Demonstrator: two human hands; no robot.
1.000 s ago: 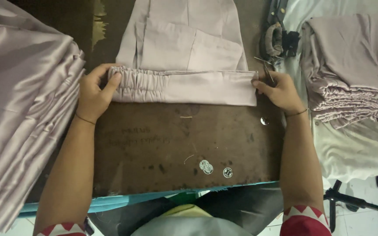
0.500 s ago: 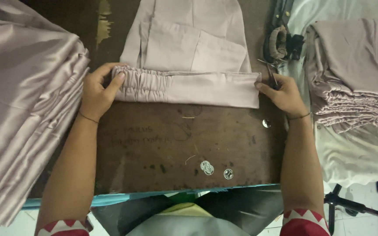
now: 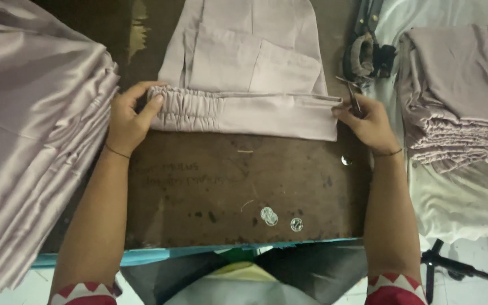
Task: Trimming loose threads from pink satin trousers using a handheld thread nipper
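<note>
A pale lilac pair of trousers (image 3: 244,62) lies flat on a dark brown table (image 3: 244,186), its waistband (image 3: 255,113) toward me. My left hand (image 3: 131,116) grips the gathered elastic end of the waistband on the left. My right hand (image 3: 365,121) pinches the waistband's flat right end and also holds a small metal thread snipper (image 3: 352,96) between its fingers. The waistband is stretched straight between both hands.
A tall stack of the same lilac fabric (image 3: 35,141) fills the left side. A second folded stack (image 3: 458,107) lies on a white sheet at the right. A few silver buttons (image 3: 278,217) lie near the table's front edge. A dark strap (image 3: 365,53) sits behind my right hand.
The view has shifted slightly and both hands have stayed on the waistband ends. The garment has not visibly moved.
</note>
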